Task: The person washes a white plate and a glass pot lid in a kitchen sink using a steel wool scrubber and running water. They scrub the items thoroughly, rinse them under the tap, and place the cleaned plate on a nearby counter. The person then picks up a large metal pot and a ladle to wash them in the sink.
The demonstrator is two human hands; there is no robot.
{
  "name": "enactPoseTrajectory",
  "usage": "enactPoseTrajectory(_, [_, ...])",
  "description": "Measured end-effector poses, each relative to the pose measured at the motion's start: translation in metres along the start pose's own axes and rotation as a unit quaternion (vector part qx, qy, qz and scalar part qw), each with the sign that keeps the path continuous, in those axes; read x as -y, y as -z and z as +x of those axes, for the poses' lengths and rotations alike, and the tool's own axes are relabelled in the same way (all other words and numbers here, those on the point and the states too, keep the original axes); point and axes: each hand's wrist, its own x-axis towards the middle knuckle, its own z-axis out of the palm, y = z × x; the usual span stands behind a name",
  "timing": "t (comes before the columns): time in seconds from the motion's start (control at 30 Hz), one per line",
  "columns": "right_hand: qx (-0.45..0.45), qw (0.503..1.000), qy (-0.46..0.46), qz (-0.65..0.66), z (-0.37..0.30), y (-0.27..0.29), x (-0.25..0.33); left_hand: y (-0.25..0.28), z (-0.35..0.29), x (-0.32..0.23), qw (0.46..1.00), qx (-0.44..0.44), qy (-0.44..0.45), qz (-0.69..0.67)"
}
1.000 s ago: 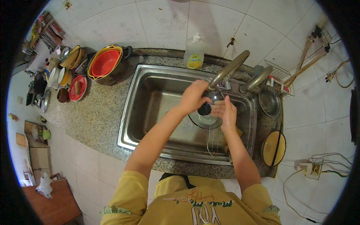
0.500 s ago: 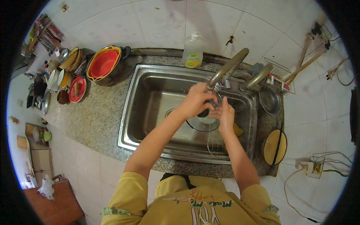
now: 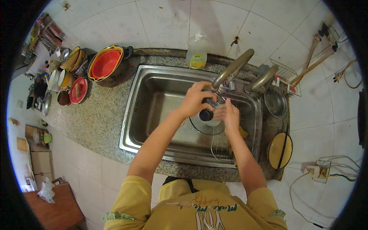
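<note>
1. While the left hand (image 3: 195, 101) curls around the black knob (image 3: 206, 115) of what looks like a glass pot lid (image 3: 197, 124), the right hand (image 3: 230, 118) faces it with fingers stretched over the glass (whether they touch it, I cannot tell).
2. Handling looks about midway, in my judgement: the lid has been brought to the tap but is not yet set down or released; how clean it is cannot be made out.
3. Between the two hands, close together yet not clasped, the lid sits beneath the curved faucet spout (image 3: 238, 66), over the stainless-steel sink (image 3: 128, 109).
4. Beyond the right wrist lie a wire rack (image 3: 212, 143) and a yellow item (image 3: 243, 133); a detergent bottle (image 3: 197, 55) stands behind the sink.
</note>
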Motion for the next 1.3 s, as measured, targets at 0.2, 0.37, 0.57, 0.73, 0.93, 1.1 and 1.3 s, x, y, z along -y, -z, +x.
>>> enactPoseTrajectory(0.2, [-0.003, 1.000, -0.020, 0.024, 0.000, 0.000, -0.003, -0.003, 0.004, -0.008, 1.000, 0.007, -0.019, 0.019])
enactPoseTrajectory(0.37, [-0.008, 0.999, -0.029, 0.015, 0.001, 0.003, -0.009, 0.000, 0.000, 0.003, 0.999, 0.033, 0.026, -0.009])
enactPoseTrajectory(0.57, [-0.049, 0.994, -0.036, 0.089, -0.003, 0.007, -0.005, -0.007, -0.018, 0.006, 0.993, -0.035, 0.091, -0.061])
enactPoseTrajectory(0.73, [-0.088, 0.987, -0.027, 0.130, 0.001, 0.002, -0.003, -0.028, -0.039, -0.013, 0.985, -0.099, 0.108, 0.095])
enactPoseTrajectory(0.93, [-0.133, 0.982, -0.016, 0.135, -0.003, -0.007, -0.007, -0.067, -0.061, -0.041, 0.955, -0.198, 0.203, 0.084])
enactPoseTrajectory(1.1, [-0.131, 0.971, 0.005, 0.198, 0.002, -0.011, -0.018, -0.080, -0.063, -0.068, 0.960, -0.173, 0.218, 0.014])
enactPoseTrajectory(1.3, [-0.102, 0.972, -0.027, 0.209, -0.007, -0.010, -0.008, -0.068, -0.069, -0.046, 0.953, -0.234, 0.189, 0.021])
